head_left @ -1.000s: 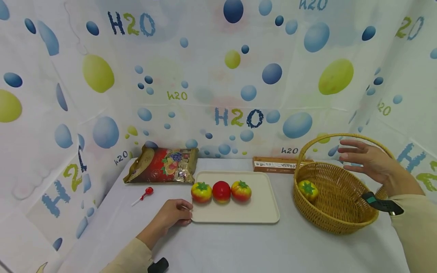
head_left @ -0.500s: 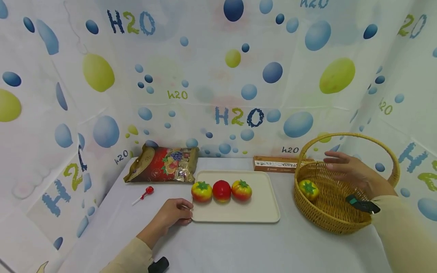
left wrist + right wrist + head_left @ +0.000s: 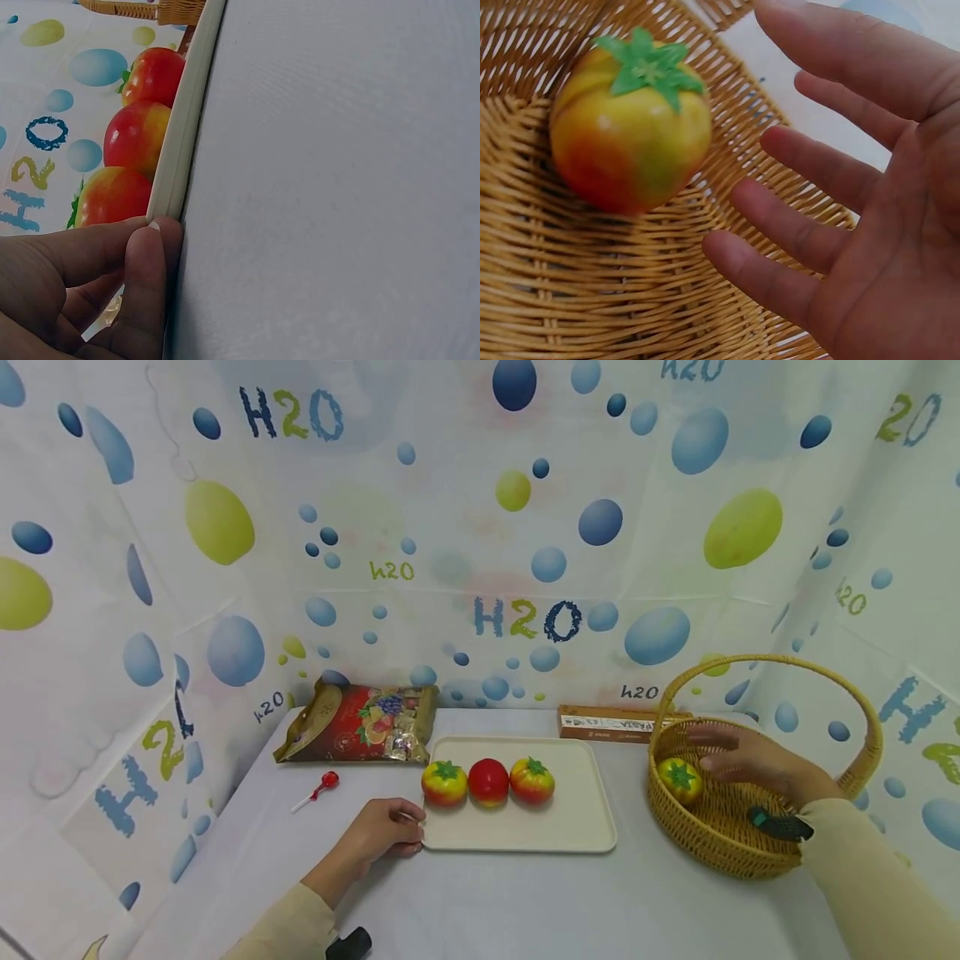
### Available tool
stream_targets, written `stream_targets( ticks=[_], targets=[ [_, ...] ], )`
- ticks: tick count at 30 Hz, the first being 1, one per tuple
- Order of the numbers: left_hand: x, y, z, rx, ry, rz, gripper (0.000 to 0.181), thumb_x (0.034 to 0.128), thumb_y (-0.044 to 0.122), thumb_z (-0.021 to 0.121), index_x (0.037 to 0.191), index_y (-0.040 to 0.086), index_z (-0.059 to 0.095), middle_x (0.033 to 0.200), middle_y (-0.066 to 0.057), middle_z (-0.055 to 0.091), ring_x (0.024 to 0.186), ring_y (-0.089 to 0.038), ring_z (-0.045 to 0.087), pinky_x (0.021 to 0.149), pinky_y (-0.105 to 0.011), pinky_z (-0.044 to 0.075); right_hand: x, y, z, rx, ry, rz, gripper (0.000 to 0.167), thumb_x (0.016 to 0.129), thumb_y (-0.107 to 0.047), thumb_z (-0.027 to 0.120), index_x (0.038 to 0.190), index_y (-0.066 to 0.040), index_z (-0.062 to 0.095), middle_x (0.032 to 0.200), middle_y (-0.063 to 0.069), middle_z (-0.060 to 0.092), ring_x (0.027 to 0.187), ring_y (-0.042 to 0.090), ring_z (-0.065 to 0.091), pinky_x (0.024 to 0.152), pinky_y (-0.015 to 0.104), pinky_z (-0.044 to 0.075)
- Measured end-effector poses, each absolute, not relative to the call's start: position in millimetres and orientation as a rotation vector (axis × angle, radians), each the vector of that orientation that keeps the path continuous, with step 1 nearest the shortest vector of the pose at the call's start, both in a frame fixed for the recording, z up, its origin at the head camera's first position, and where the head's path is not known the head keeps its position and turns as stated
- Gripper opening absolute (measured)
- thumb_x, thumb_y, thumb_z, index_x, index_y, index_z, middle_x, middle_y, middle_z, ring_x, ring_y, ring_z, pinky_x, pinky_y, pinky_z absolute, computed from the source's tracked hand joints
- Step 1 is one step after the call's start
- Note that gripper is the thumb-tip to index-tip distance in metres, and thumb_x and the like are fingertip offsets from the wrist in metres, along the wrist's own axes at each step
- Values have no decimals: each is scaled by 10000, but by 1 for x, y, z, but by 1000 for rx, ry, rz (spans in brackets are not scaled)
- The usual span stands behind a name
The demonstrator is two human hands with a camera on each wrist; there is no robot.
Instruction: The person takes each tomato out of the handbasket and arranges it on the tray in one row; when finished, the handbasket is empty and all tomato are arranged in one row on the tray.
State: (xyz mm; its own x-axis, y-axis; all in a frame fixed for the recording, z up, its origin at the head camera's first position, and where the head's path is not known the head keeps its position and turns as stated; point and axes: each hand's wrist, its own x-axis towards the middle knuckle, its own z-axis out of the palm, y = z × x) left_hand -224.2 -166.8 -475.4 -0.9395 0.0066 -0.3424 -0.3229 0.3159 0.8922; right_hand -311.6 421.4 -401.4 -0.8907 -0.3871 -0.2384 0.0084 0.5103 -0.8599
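My left hand (image 3: 382, 837) pinches the left edge of a cream tray (image 3: 525, 833); the left wrist view has thumb and fingertips at the tray's rim (image 3: 182, 124). On that tray three toy tomatoes stand in a row: a yellow-red one (image 3: 444, 785), a red one (image 3: 489, 782) with no leaves showing, and another yellow-red one (image 3: 532, 782). Inside the wicker basket (image 3: 720, 852) lies another toy tomato (image 3: 634, 135), yellow-red with a green leafy top. My right hand (image 3: 757, 766) reaches in under the basket's handle, fingers spread beside this tomato and apart from it.
A gold and red candy bag (image 3: 360, 722) lies at the back left, with a red lollipop (image 3: 324, 782) in front of it. Behind the tray and basket is a pasta box (image 3: 607, 724). The basket's tall handle (image 3: 765, 657) arches over my right forearm.
My right hand has moved left and down, from by the basket's handle into the basket, nearer the tomato. The left hand and the tray have stayed put.
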Motion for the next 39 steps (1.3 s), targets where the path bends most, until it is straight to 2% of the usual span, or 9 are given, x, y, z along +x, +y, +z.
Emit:
stream_targets(
  ticks=[2,7,9,18,21,25,39],
  targets=[
    [-224,-167,-475,-288,2302,1665,227,882,22,766,1100,20,705,930,-112,649,738,-178,641,692,-302,628,-311,420,-404,-352,2364,-1312,663,978,-204,652,1568,-104,365,1609,210,332,1377,362,465,1014,410,513],
    [-223,-167,-475,-286,2300,1674,224,878,15,765,1094,19,705,925,-112,649,735,-175,643,689,-301,628,-311,417,-408,-430,2366,-1232,682,966,-198,655,1571,-91,358,1596,201,366,1306,181,526,1002,372,491],
    [-223,-167,-474,-285,2301,1674,220,877,9,763,1090,19,706,921,-111,649,734,-174,643,687,-300,627,-311,415,-410,-438,2353,-1227,680,963,-187,657,1564,-67,364,1593,206,369,1285,148,534,994,356,496],
    [-221,-165,-473,-286,2297,1677,212,879,-4,753,1085,19,710,920,-109,648,738,-169,648,686,-299,627,-313,411,-421,-438,2284,-1220,676,935,-168,688,1538,-45,408,1513,205,428,1221,287,544,975,390,510],
    [-220,-165,-471,-290,2304,1669,212,881,0,753,1088,20,709,921,-108,645,736,-170,645,688,-297,626,-312,409,-422,-400,2268,-1215,715,925,-181,704,1549,-49,381,1453,177,458,1174,276,544,959,381,519],
    [-220,-165,-470,-293,2305,1668,213,882,-4,750,1089,17,708,920,-108,645,738,-169,645,689,-296,626,-311,406,-422,-372,2282,-1182,775,912,-219,726,1566,-49,345,1453,185,442,1158,279,518,937,373,522],
    [-220,-166,-473,-281,2304,1671,214,877,7,757,1086,22,712,914,-108,644,726,-168,644,680,-294,626,-311,408,-423,-385,2286,-1196,774,908,-173,733,1560,-18,345,1554,306,331,1188,279,522,941,350,522]
  ],
)
